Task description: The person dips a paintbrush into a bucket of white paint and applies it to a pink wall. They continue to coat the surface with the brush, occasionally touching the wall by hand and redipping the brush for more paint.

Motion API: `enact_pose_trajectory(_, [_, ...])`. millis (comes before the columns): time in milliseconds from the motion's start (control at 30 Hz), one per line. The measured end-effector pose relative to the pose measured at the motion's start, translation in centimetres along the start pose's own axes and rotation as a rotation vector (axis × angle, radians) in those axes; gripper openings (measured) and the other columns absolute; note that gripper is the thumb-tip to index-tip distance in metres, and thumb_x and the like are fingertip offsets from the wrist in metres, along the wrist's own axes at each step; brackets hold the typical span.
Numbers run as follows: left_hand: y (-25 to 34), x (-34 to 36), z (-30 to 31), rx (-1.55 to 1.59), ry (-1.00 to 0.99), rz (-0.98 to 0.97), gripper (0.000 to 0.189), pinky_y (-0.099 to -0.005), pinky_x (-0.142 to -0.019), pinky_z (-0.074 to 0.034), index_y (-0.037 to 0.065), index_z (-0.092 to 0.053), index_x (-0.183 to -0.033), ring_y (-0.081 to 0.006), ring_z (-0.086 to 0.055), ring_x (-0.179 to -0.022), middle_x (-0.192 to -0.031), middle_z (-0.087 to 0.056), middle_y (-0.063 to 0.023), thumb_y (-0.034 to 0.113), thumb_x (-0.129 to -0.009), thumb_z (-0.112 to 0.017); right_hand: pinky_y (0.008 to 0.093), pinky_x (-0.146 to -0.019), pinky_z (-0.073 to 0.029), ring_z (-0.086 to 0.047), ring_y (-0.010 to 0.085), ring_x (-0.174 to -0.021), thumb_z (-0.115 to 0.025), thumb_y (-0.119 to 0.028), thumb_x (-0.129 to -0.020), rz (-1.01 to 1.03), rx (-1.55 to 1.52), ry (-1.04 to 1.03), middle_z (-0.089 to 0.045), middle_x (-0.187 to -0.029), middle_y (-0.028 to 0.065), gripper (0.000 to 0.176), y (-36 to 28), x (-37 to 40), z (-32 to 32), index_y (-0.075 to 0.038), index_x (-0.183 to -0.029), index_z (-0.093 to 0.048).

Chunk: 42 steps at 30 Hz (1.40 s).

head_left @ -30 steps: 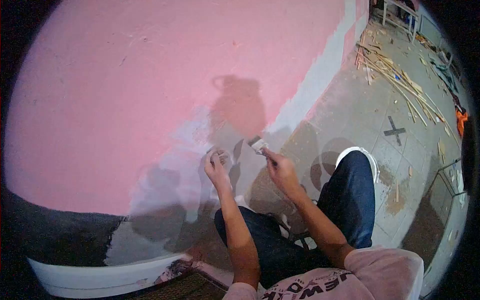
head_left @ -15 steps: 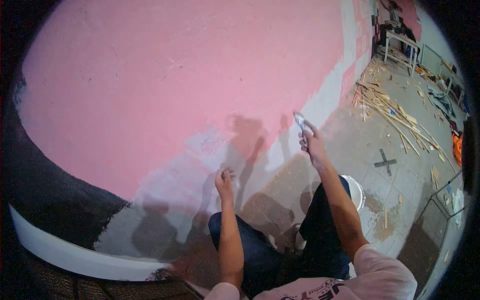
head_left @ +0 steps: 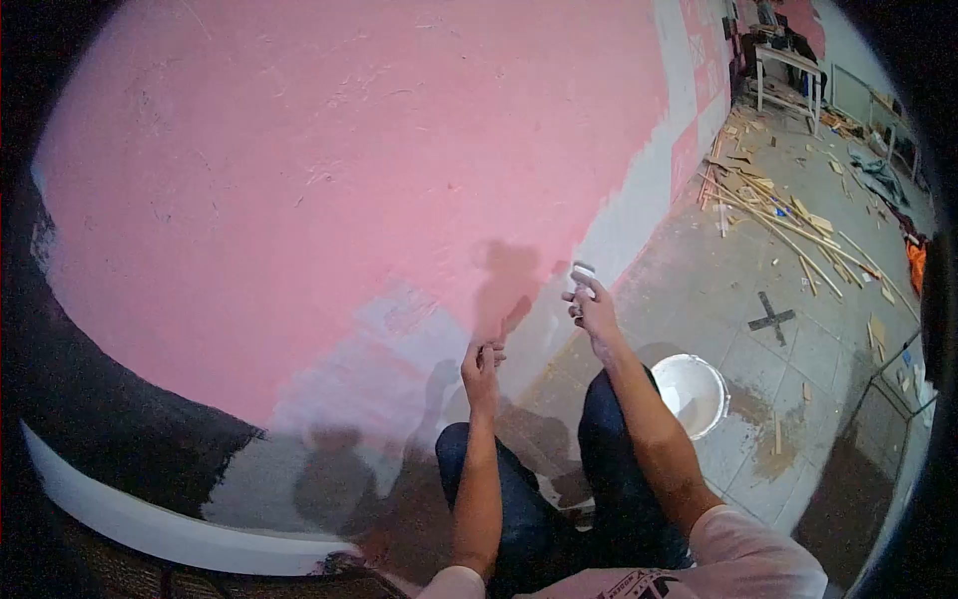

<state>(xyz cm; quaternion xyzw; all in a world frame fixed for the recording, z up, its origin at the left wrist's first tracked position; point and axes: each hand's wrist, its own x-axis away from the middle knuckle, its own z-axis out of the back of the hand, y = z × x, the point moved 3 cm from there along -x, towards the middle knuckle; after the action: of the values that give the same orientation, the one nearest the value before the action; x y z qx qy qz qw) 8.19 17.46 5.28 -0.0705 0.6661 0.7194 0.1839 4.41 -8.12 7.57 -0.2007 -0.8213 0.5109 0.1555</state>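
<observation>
My right hand (head_left: 597, 317) is closed round a paintbrush (head_left: 584, 271), its pale bristle end pointing up towards the lower part of the wall. Pink paint (head_left: 329, 220) covers most of that wall, with a whitish painted band (head_left: 631, 212) along its lower right side. My left hand (head_left: 481, 367) is raised in front of the wall, its fingers curled in; whether anything is inside them I cannot make out. Beside my right knee, a white bucket (head_left: 720, 384) stands on the floor with white paint visible inside.
Wooden strips (head_left: 788, 225) and scraps litter the tiled floor at right. A black tape cross (head_left: 770, 317) marks the floor nearby. Farther back are a white-legged table (head_left: 788, 62) and a partly visible person. Black paint (head_left: 120, 399) covers the wall's lower left.
My right hand has moved down and slightly left with the paintbrush. My left hand has shifted right. The view has shifted, and more of the bucket shows beside my knee.
</observation>
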Motion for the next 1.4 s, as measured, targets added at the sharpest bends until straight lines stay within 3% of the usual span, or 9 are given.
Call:
enact_pose_trajectory(167, [2.6, 0.0, -2.5, -0.117, -0.086, -0.152, 0.022, -0.0321, -0.079, -0.055, 0.003, -0.068, -0.115, -0.0184, -0.069, -0.087, -0.100, -0.072, -0.0097, 0.014, -0.103, -0.053, 0.0303, -0.063, -0.053, -0.065, 0.0142, -0.070, -0.048, -0.006, -0.104, 0.413, 0.436, 0.017, -0.074, -0.097, 0.0129, 0.044, 0.0, 0.5, -0.9, -0.010, -0.147, -0.047])
enact_pose_trajectory(333, [12.9, -1.5, -0.5, -0.750, -0.323, -0.430, 0.023, -0.0385, -0.086, -0.054, 0.007, -0.068, -0.117, -0.0282, -0.068, -0.098, -0.110, -0.069, -0.0159, 0.011, -0.096, -0.061, 0.0345, -0.067, -0.057, -0.072, 0.0206, -0.074, -0.046, -0.004, -0.104, 0.459, 0.562, -0.073, -0.074, -0.093, 0.0164, 0.046, -0.8, 2.1, -1.2, -0.009, -0.149, -0.042])
enact_pose_trajectory(433, [18.8, -4.6, 2.3, -0.940, -0.445, -0.744, 0.029, -0.0453, -0.095, -0.051, 0.008, -0.067, -0.121, -0.0338, -0.064, -0.108, -0.119, -0.066, -0.0172, 0.016, -0.093, -0.062, 0.0337, -0.064, -0.057, -0.073, 0.0209, -0.073, -0.046, -0.004, -0.104, 0.431, 0.530, -0.172, -0.075, -0.093, 0.0165, 0.046, 1.4, 1.4, 0.1, -0.008, -0.150, -0.042])
enact_pose_trajectory(500, [21.3, -7.4, 5.6, -1.205, -0.338, -0.613, 0.030, -0.0494, -0.104, -0.046, 0.013, -0.071, -0.120, -0.0378, -0.057, -0.122, -0.130, -0.061, -0.0174, 0.019, -0.092, -0.064, 0.0332, -0.062, -0.057, -0.073, 0.0206, -0.071, -0.046, -0.004, -0.104, 0.350, 0.471, -0.233, -0.075, -0.092, 0.0163, 0.044, 2.9, -0.1, 1.3, -0.007, -0.148, -0.045])
enact_pose_trajectory(567, [25.1, -9.6, 9.1, -1.298, -0.102, -0.794, 0.034, -0.0502, -0.108, -0.042, 0.014, -0.069, -0.125, -0.0384, -0.053, -0.127, -0.136, -0.059, -0.0165, 0.019, -0.091, -0.064, 0.0327, -0.062, -0.057, -0.072, 0.0199, -0.069, -0.046, -0.004, -0.104, 0.287, 0.487, -0.213, -0.075, -0.090, 0.0162, 0.041, 2.5, -0.8, 1.8, -0.006, -0.145, -0.048])
enact_pose_trajectory(733, [30.9, -14.3, 15.6, -1.708, 0.355, -0.845, 0.052, -0.0572, -0.114, -0.032, 0.019, -0.057, -0.145, -0.0407, -0.039, -0.141, -0.155, -0.042, -0.0187, 0.024, -0.094, -0.062, 0.0329, -0.060, -0.056, -0.071, 0.0193, -0.065, -0.046, -0.006, -0.104, 0.259, 0.520, -0.111, -0.075, -0.088, 0.0169, 0.037, 3.0, -2.7, 1.6, -0.004, -0.140, -0.054])
enact_pose_trajectory(833, [31.0, -15.7, 16.2, -1.842, 0.386, -0.793, 0.062, -0.0638, -0.118, -0.022, 0.029, -0.048, -0.153, -0.0400, -0.028, -0.149, -0.165, -0.027, -0.0158, 0.028, -0.093, -0.064, 0.0330, -0.060, -0.056, -0.071, 0.0197, -0.066, -0.046, -0.006, -0.104, 0.277, 0.505, -0.150, -0.075, -0.089, 0.0168, 0.037, 4.6, -3.7, 0.6, -0.004, -0.140, -0.054])
enact_pose_trajectory(1033, [29.8, -16.2, 15.4, -1.932, 0.462, -0.737, 0.066, -0.0696, -0.120, -0.009, 0.033, -0.043, -0.156, -0.0379, -0.020, -0.154, -0.168, -0.023, -0.0154, 0.040, -0.093, -0.063, 0.0372, -0.059, -0.056, -0.072, 0.0214, -0.062, -0.052, -0.015, -0.105, 0.271, 0.469, -0.227, -0.075, -0.082, 0.0163, 0.034, 6.0, -3.4, -2.0, -0.005, -0.137, -0.055])
enact_pose_trajectory(1400, [29.6, -16.7, 16.0, -1.918, 0.503, -0.798, 0.055, -0.0695, -0.120, -0.008, 0.031, -0.052, -0.148, -0.0366, -0.028, -0.151, -0.162, -0.033, -0.0155, 0.039, -0.095, -0.062, 0.0347, -0.062, -0.057, -0.073, 0.0210, -0.066, -0.048, -0.008, -0.104, 0.203, 0.534, -0.294, -0.075, -0.089, 0.0181, 0.037, 7.6, -5.0, -3.0, -0.004, -0.141, -0.053])
